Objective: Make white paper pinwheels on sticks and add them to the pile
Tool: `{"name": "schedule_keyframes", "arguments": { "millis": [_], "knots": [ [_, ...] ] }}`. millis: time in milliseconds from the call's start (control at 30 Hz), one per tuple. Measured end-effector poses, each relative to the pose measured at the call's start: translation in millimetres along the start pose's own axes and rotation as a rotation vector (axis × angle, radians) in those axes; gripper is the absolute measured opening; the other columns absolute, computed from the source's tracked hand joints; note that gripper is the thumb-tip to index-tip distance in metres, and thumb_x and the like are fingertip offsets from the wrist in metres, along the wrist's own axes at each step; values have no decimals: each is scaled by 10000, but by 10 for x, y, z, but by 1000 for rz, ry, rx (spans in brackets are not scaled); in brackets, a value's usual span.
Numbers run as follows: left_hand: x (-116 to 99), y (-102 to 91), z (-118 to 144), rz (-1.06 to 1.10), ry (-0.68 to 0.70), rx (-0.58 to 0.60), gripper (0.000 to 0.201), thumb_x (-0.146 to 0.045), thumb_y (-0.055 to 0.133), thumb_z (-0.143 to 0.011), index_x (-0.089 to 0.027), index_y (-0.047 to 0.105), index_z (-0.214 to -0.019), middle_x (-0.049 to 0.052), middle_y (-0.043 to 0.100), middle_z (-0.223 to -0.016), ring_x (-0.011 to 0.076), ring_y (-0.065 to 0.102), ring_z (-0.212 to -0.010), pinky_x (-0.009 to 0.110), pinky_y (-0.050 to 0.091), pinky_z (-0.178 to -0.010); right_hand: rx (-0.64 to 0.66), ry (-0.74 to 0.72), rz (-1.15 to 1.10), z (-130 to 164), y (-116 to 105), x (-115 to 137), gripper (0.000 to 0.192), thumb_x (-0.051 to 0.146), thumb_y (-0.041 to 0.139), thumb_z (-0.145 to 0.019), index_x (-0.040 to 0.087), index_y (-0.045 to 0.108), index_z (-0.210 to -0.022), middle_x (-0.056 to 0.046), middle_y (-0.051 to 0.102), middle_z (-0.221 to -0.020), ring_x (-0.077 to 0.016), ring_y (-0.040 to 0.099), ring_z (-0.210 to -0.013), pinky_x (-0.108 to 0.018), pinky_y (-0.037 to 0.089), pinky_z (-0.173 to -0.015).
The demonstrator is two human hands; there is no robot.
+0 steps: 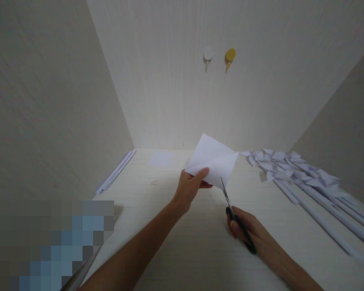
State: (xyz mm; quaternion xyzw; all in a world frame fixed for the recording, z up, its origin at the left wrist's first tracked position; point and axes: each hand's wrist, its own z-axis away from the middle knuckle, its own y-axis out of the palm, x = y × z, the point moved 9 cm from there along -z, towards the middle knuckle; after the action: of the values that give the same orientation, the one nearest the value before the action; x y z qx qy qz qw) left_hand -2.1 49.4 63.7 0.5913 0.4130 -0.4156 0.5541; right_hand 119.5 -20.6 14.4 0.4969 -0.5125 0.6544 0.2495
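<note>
The left hand [191, 186] pinches the folded white paper [214, 161], light and floppy, by its near corner just above the fingers, while the right hand [248, 230] grips scissors [230, 204] whose tips meet its lower edge.

dim, soft even light | edges stretched | slight blur | pixelated patch bottom-left

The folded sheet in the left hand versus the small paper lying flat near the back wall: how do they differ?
The folded sheet is held up off the table, pinched by the left hand; the small paper lies flat on the table, untouched. The folded sheet shows a crease and overlapping layers; the small paper looks like a single flat square. The scissors in the right hand meet the folded sheet's lower edge; nothing is at the small paper. Both are white.
</note>
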Motion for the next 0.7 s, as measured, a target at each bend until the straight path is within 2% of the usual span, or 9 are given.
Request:
{"name": "schedule_keyframes", "arguments": {
  "millis": [700],
  "knots": [
    [-10, 15, 4, -7, 4, 18, 235, -270, 613, -613, -109, 622, -785, 50, 639, -725, 126, 576, -588, 226, 501, -500, 5, -43, 49, -10, -10, 18, 408, 567, 352, -742, 181, 394, -619, 14, 394, -597, -118, 370, -560, -242, 309, -511]
  ]
}}
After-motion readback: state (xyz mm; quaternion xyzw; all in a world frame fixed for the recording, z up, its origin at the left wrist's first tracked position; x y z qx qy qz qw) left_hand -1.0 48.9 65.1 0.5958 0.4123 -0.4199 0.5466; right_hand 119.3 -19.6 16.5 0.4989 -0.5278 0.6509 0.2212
